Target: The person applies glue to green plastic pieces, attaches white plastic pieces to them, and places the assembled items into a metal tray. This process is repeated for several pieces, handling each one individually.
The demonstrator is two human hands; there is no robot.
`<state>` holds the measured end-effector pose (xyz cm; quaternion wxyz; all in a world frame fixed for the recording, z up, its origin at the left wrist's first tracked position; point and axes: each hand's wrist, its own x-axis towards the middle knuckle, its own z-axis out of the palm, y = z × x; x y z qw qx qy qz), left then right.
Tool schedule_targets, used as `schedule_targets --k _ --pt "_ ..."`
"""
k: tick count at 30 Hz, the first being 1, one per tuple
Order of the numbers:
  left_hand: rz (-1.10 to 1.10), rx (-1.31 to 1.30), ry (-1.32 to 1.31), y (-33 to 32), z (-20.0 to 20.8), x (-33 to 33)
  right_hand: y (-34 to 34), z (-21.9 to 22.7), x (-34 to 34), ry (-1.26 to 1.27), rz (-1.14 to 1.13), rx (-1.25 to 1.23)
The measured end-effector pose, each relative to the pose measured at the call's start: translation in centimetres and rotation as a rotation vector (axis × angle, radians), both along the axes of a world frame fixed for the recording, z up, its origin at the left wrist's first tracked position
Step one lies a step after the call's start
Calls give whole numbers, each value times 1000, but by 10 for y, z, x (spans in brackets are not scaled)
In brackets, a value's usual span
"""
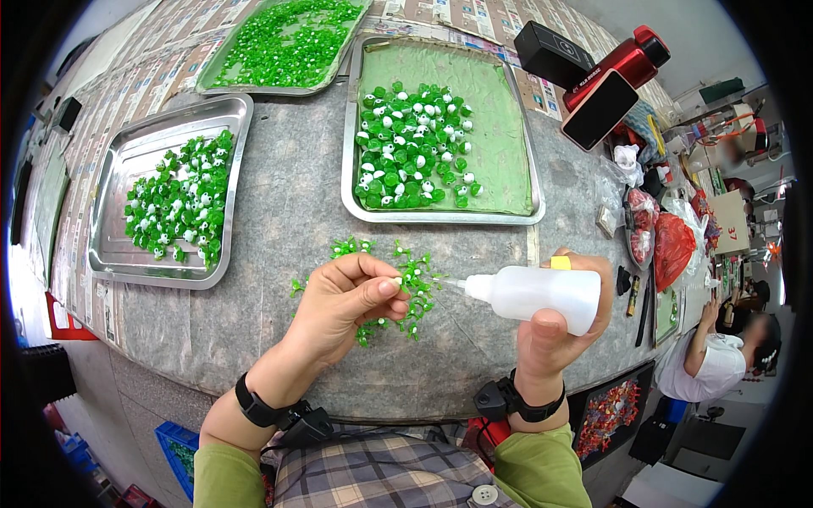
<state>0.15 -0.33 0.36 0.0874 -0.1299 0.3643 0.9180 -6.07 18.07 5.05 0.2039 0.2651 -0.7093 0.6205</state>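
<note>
My left hand (351, 300) is closed in a pinch on a small green and white plastic piece (398, 281). In my right hand (563, 317) lies a translucent white squeeze bottle (538, 292), tipped on its side. Its thin needle nozzle (449, 280) points left and ends close to the pinched piece. A yellow band or cap (561, 262) shows by my right fingers. Under and around my left fingertips, small green pieces (415, 296) are scattered on the grey table cover. Part of that group is hidden behind my left hand.
Ahead, a metal tray (442, 218) holds green and white eyeball-like pieces. Another tray (110, 195) stands left, and a green-filled tray (318, 87) lies far back. At right are a phone (600, 110), a red flask (622, 63), a black box (553, 52) and red bags (673, 250). Someone in white (703, 364) sits beyond.
</note>
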Motion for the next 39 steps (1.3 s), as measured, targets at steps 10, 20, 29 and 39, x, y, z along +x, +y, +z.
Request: schedule_targets --k 10,20,29,39 --pt "156 -189 93 2 0 1 -5 -3 1 -32 50 -9" --pt "162 -185 101 3 1 0 2 5 1 -150 -109 -184" --pt "195 -194 47 2 0 0 88 -36 -63 -546 -110 -52" --pt "187 -198 31 2 0 -1 80 -7 -60 111 -704 601"
